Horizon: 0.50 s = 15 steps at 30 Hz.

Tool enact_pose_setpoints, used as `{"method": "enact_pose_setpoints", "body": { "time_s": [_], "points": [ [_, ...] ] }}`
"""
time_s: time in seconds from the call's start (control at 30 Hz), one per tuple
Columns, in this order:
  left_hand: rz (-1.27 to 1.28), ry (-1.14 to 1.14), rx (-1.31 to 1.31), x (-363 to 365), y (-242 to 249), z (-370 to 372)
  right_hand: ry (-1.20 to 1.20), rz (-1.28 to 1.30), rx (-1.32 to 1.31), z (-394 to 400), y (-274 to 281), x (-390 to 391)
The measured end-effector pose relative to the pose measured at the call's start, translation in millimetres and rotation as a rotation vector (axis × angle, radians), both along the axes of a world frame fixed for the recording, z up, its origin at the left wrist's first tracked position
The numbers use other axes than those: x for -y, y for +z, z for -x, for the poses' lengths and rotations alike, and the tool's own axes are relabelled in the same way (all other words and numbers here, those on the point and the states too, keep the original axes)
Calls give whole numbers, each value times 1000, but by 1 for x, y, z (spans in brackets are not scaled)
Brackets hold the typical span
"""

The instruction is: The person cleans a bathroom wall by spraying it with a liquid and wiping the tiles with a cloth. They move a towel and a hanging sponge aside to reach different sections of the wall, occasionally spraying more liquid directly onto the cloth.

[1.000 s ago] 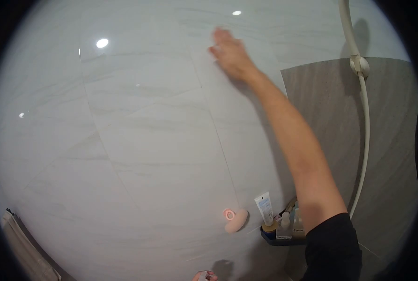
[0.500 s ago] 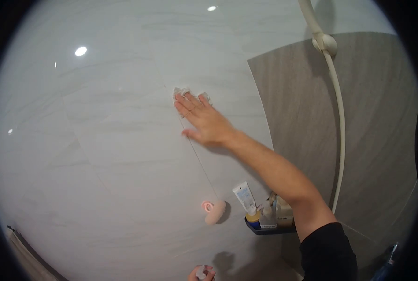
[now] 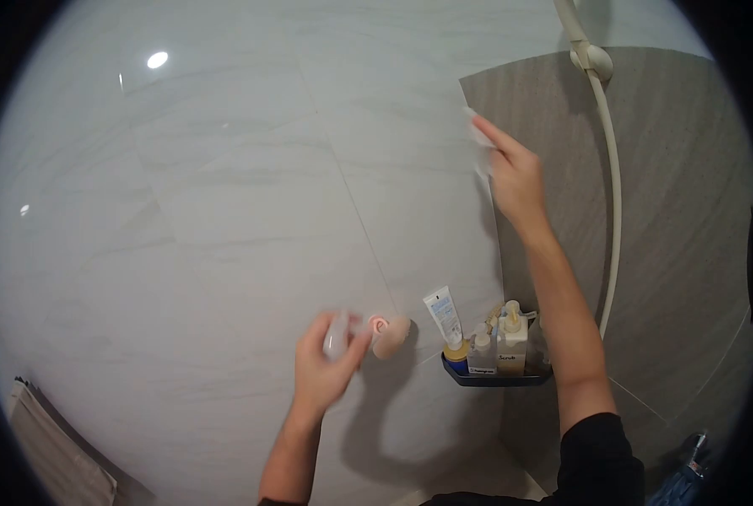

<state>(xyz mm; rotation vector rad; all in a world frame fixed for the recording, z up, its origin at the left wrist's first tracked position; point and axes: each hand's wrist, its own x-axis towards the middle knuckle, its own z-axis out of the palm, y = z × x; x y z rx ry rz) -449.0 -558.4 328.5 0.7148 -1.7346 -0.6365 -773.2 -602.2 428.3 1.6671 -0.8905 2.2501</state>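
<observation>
My right hand (image 3: 518, 187) is raised in front of the edge between the pale wall and the grey-brown panel. Its fingers hold a white cloth (image 3: 483, 152), blurred by movement, with the index finger stretched up along it. Lower and to the left, my left hand (image 3: 326, 363) is closed around a small whitish, bottle-like object (image 3: 337, 336), partly hidden by the fingers; its exact kind I cannot tell. Just right of that hand, a pink rounded holder (image 3: 391, 339) with a ring-shaped pink piece (image 3: 379, 325) is fixed on the pale marbled wall (image 3: 224, 278).
A dark corner shelf (image 3: 499, 380) carries a white tube (image 3: 445, 316), a blue jar with yellow lid (image 3: 456, 358) and pump bottles (image 3: 512, 341). A cream shower hose (image 3: 616, 219) hangs at right. Grey fabric (image 3: 56, 443) is at lower left, a blue folded item (image 3: 678, 487) lower right.
My right hand has come off the wall and moved right with the cloth. My left hand has risen from the bottom edge with the whitish object. The view has shifted slightly.
</observation>
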Motion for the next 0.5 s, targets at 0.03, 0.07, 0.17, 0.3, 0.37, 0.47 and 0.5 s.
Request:
{"method": "enact_pose_setpoints", "body": {
  "time_s": [0.03, 0.07, 0.17, 0.3, 0.37, 0.47, 0.5],
  "points": [
    [55, -6, -17, 9, 21, 16, 43, -17, 54, -5, -12, -26],
    [109, 8, -31, 20, 37, 31, 42, -7, 56, -8, -26, -45],
    [225, 50, -55, 51, 68, 70, -24, -20, 23, -9, -67, -85],
    [214, 127, -84, 69, 90, 96, 4, -58, 66, 1, -107, -113],
    [240, 30, -328, 72, 98, 104, -2, -143, 129, 9, -121, -125],
    [184, 16, -318, 74, 106, 106, -13, -148, 110, 23, -143, -136],
    [182, 16, -319, 75, 103, 107, -13, -155, 110, 24, -148, -140]
  ]
}}
